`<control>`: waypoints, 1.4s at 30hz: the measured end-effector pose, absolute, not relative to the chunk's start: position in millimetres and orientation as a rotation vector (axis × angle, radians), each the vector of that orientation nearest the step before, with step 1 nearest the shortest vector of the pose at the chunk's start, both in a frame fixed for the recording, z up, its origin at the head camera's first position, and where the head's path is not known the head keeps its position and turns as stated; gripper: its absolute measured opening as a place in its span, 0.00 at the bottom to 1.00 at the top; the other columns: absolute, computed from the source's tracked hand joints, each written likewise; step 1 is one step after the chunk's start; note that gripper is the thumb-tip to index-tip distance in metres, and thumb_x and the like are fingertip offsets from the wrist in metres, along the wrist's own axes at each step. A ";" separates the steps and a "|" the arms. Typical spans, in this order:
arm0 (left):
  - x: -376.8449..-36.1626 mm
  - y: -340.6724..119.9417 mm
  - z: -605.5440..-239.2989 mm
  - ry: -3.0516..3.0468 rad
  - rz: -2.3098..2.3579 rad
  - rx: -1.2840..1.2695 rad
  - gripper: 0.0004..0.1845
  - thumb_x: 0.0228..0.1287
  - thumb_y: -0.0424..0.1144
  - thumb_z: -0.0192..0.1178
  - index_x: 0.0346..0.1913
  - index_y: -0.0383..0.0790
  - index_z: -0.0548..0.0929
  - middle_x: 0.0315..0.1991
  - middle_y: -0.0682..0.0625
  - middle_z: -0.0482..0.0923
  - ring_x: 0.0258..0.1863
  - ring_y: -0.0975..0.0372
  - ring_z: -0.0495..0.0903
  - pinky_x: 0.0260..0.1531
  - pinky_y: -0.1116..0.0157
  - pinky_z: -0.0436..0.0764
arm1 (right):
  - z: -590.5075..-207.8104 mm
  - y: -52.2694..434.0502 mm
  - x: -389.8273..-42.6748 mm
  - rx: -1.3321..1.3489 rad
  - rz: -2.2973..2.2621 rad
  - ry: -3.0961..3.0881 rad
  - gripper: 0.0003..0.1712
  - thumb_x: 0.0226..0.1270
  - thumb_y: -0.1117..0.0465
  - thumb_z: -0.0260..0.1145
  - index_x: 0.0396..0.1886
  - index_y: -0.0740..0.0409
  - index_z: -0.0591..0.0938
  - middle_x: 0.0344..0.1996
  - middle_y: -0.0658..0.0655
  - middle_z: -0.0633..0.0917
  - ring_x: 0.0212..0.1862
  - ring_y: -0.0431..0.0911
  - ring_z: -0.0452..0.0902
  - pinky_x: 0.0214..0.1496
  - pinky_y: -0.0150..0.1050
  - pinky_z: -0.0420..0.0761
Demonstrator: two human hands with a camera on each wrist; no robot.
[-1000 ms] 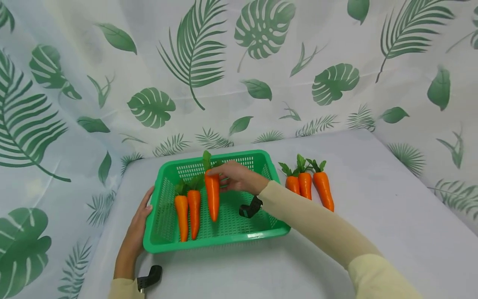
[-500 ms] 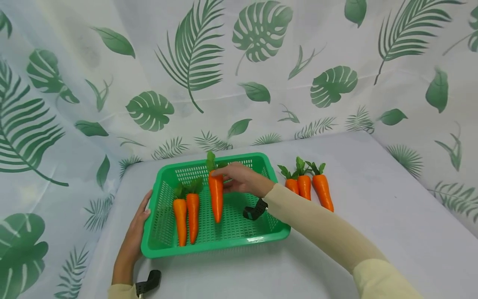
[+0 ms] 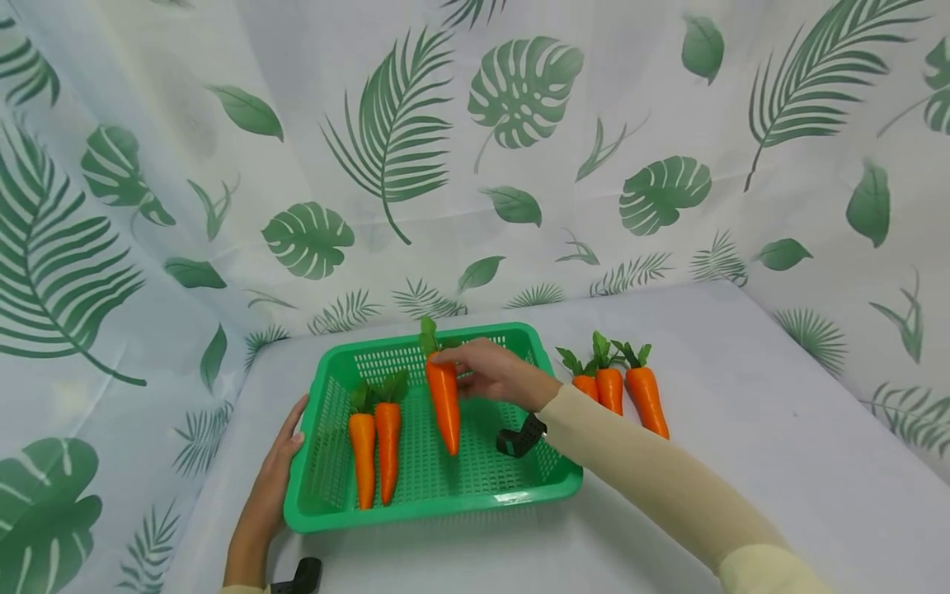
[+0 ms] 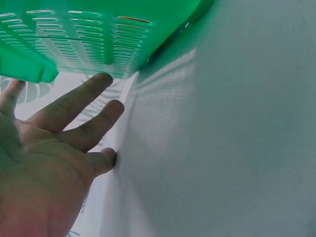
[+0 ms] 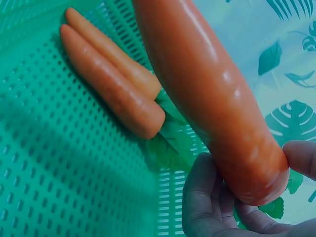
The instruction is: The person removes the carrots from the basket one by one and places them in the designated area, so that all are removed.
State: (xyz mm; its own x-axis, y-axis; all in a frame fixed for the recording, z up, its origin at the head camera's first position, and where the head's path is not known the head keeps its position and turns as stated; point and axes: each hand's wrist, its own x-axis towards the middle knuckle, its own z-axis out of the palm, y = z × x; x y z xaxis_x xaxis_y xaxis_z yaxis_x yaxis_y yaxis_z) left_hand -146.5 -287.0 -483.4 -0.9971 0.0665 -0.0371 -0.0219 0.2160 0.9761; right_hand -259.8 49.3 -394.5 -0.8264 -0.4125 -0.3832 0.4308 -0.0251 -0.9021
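My right hand [image 3: 493,370] pinches a carrot [image 3: 445,404] by its thick leafy end, tip pointing down, over the middle of a green plastic basket [image 3: 445,503]. The right wrist view shows thumb and fingers on either side of the held carrot [image 5: 212,98]. Two more carrots lie side by side in the basket's left part, an orange one [image 3: 362,458] and a redder one [image 3: 387,450]. At the basket's left wall is my left hand [image 3: 278,466]. Its fingers are spread and mostly straight beside the basket in the left wrist view, with the palm [image 4: 44,173] facing the camera.
Right of the basket, three carrots with green tops lie on the white table [image 3: 742,429]; the rightmost carrot [image 3: 647,400] is apart from the others. My right sleeve [image 3: 653,470] partly covers this group. A leaf-printed cloth [image 3: 416,272] stands behind the table and along its sides.
My right hand has shifted a little to the right over the basket with the carrot in its grip. My left hand stays at the basket's left side. The head view has tilted slightly upward.
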 end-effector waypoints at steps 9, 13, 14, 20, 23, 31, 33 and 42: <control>-140.6 -286.0 -485.6 2.374 1.928 0.042 0.32 0.90 0.55 0.33 0.89 0.60 0.46 0.87 0.45 0.43 0.67 0.60 0.67 0.53 0.66 0.77 | -400.2 56.8 -254.0 0.063 -1.938 1.652 0.21 0.77 0.63 0.69 0.62 0.73 0.80 0.51 0.66 0.82 0.48 0.56 0.81 0.49 0.50 0.85; -139.6 -285.0 -486.4 2.364 1.929 0.035 0.32 0.90 0.55 0.33 0.89 0.60 0.45 0.87 0.46 0.42 0.71 0.55 0.62 0.54 0.68 0.75 | -401.4 60.8 -251.7 0.088 -1.949 1.665 0.21 0.77 0.63 0.70 0.61 0.73 0.80 0.51 0.66 0.82 0.48 0.56 0.81 0.50 0.51 0.85; -139.4 -284.7 -487.0 2.361 1.927 0.034 0.32 0.90 0.55 0.33 0.89 0.60 0.45 0.87 0.46 0.41 0.72 0.54 0.60 0.55 0.70 0.74 | -401.3 62.5 -250.8 0.089 -1.950 1.666 0.21 0.76 0.63 0.69 0.61 0.73 0.80 0.51 0.66 0.82 0.48 0.56 0.81 0.50 0.51 0.85; -140.2 -282.6 -488.3 2.373 1.931 0.048 0.32 0.90 0.55 0.33 0.89 0.57 0.45 0.88 0.49 0.41 0.78 0.51 0.52 0.56 0.74 0.68 | -397.6 75.4 -249.7 0.056 -1.980 1.654 0.20 0.77 0.64 0.68 0.61 0.73 0.80 0.50 0.65 0.82 0.47 0.56 0.81 0.50 0.52 0.85; -140.9 -282.9 -487.4 2.383 1.927 0.050 0.32 0.90 0.55 0.33 0.89 0.58 0.45 0.88 0.49 0.41 0.76 0.53 0.54 0.56 0.74 0.69 | -394.3 81.2 -250.4 0.041 -1.992 1.644 0.20 0.77 0.64 0.68 0.61 0.73 0.80 0.50 0.65 0.82 0.47 0.57 0.82 0.51 0.53 0.85; -143.9 -284.0 -484.5 2.391 1.924 0.073 0.32 0.90 0.55 0.33 0.89 0.60 0.45 0.88 0.50 0.41 0.78 0.52 0.51 0.58 0.74 0.67 | -383.3 95.7 -250.6 0.043 -2.025 1.641 0.17 0.79 0.64 0.66 0.59 0.71 0.81 0.49 0.64 0.81 0.48 0.58 0.82 0.54 0.54 0.84; -144.4 -283.7 -483.4 2.394 1.924 0.070 0.32 0.90 0.56 0.33 0.89 0.59 0.45 0.88 0.50 0.40 0.77 0.53 0.52 0.57 0.74 0.67 | -380.9 99.4 -250.6 0.033 -2.020 1.652 0.16 0.79 0.64 0.66 0.58 0.70 0.82 0.48 0.63 0.81 0.47 0.58 0.81 0.53 0.53 0.84; -144.3 -283.6 -483.0 2.397 1.938 0.081 0.32 0.90 0.55 0.32 0.89 0.60 0.45 0.88 0.48 0.40 0.74 0.55 0.55 0.56 0.73 0.70 | -369.3 117.9 -247.3 -0.027 -2.016 1.684 0.21 0.79 0.62 0.65 0.62 0.72 0.78 0.49 0.63 0.80 0.46 0.57 0.81 0.52 0.50 0.84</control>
